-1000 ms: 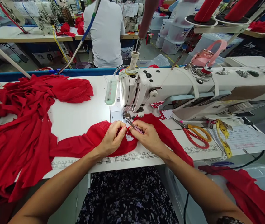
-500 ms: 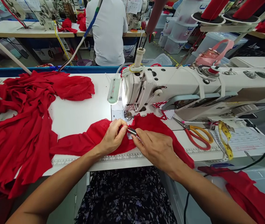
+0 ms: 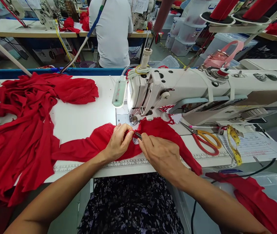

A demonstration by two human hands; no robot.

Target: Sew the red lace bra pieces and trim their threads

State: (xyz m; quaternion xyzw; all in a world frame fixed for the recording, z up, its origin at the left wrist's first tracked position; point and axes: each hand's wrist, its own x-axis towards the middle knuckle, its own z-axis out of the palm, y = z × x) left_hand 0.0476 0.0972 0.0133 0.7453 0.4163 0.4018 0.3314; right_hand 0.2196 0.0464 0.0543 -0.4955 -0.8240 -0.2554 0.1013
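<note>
Just in front of the sewing machine's needle area, my left hand pinches an edge of the red garment. From the right, my right hand is closed around a small dark metal tool, whose tip meets the pinched edge at my left fingertips. The type of tool is hard to make out. The garment lies along the table's front edge, over a printed ruler strip, and passes beneath both hands. Behind them stands the white sewing machine with its lamp lit.
A large heap of red fabric covers the left side. Orange-handled scissors, a yellow measuring tape and papers lie at the right. A person in a white shirt sits beyond the table.
My right hand has turned slightly and the tool shows less of its length, its tip still close to my left fingertips. My left hand keeps its pinch.
</note>
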